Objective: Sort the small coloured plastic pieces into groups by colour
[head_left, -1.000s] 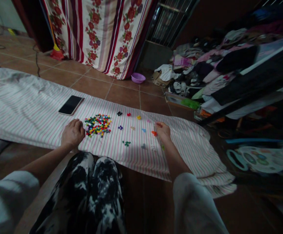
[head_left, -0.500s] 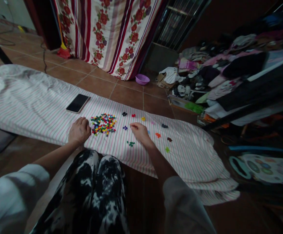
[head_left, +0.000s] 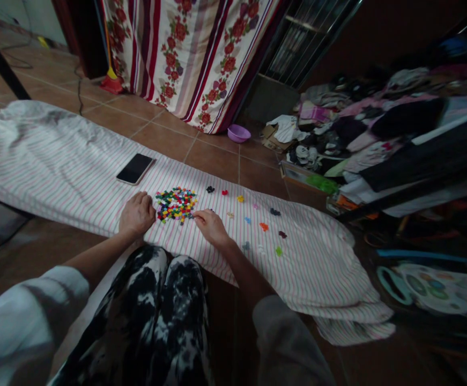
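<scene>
A mixed pile of tiny coloured pieces (head_left: 176, 205), like small bricks or beads, lies on the striped cloth (head_left: 72, 161). My left hand (head_left: 137, 214) rests at the pile's left edge, its fingers curled under. At the right edge, my right hand (head_left: 211, 226) has thumb and forefinger pinched together; whatever lies between them is too small to make out. Small single-colour groups spread to the right, among them black pieces (head_left: 210, 189), red pieces (head_left: 224, 192), yellow pieces (head_left: 240, 199), orange pieces (head_left: 264, 227) and lime pieces (head_left: 279, 251). My right hand hides the spots beneath it.
A phone (head_left: 135, 169) lies on the cloth behind my left hand. Beyond the cloth are a purple bowl (head_left: 238, 133), a flowered curtain (head_left: 193, 64) and a red broom (head_left: 111, 83). Clothes and shoes are heaped at the right, near a dark bar (head_left: 402, 190).
My right hand has moved left from among the sorted groups to the pile's right edge, covering the purple and green groups. My left hand stays beside the pile. The view has shifted slightly.
</scene>
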`<state>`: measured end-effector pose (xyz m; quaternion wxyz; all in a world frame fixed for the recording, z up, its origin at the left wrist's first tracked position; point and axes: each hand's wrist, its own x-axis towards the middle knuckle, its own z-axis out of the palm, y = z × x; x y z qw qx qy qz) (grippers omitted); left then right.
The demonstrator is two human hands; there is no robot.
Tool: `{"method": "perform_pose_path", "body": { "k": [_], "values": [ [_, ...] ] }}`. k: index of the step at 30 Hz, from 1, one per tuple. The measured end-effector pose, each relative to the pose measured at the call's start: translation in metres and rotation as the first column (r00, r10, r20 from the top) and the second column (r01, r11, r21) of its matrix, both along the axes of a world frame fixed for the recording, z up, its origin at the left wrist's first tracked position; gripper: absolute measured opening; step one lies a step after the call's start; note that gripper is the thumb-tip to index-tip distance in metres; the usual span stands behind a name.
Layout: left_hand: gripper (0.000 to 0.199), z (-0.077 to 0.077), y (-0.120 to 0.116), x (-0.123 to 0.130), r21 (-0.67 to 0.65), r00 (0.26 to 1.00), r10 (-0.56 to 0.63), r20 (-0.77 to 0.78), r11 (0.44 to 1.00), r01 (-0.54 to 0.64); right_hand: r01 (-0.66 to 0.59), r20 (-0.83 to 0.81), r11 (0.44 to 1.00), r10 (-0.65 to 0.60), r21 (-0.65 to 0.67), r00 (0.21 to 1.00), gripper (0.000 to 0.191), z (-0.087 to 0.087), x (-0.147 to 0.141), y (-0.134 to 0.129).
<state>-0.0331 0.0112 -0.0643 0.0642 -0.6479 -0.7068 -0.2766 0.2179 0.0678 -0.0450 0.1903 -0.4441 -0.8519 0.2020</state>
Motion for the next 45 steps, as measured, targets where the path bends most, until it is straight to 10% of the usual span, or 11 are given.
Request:
{"method": "perform_pose_path", "body": {
  "k": [45],
  "values": [
    [0.025, -0.001, 0.000, -0.001, -0.024, 0.999, 0.019, -0.032, 1.000, -0.020, -0.006, 0.052, 0.995, 0.001, 0.098, 0.999, 0.025, -0.001, 0.006, -0.013]
  ]
}}
